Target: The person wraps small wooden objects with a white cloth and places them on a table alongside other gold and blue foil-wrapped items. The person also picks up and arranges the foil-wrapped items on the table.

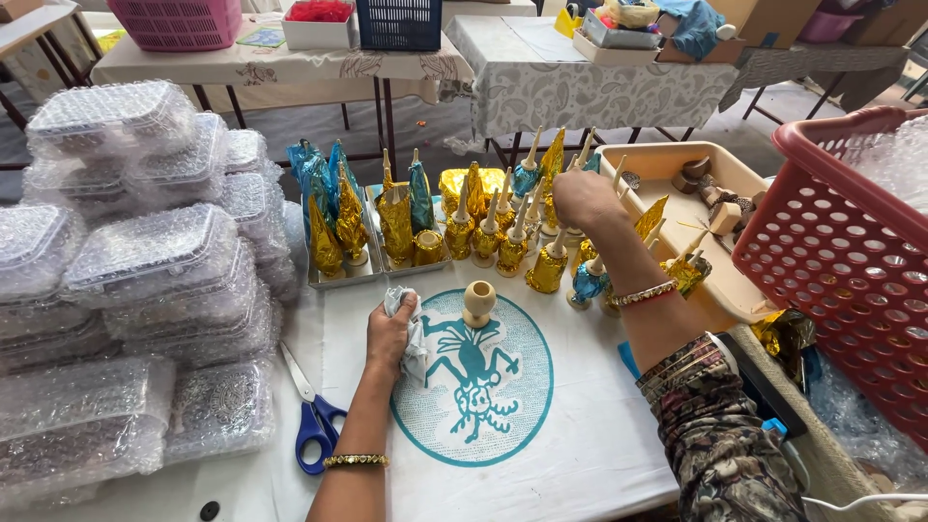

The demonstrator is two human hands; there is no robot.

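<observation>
Two hands are at work over the teal print (474,382) on the bench cloth. Just left of the print, the left hand (390,335) rests on the bench, fingers pressed together around a crumpled cloth (411,333), as if kept ready for wiping. At the print's upper edge a bare wooden piece (478,302) stands upright. Beyond it, the right hand (585,198) reaches among the foil-wrapped cones (512,242); whether its fingers are pinching one cannot be told. Scissors (311,416) lie left of the print.

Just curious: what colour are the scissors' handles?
Blue, seen in the head view: the scissors lie on the table beside the left hand.
</observation>
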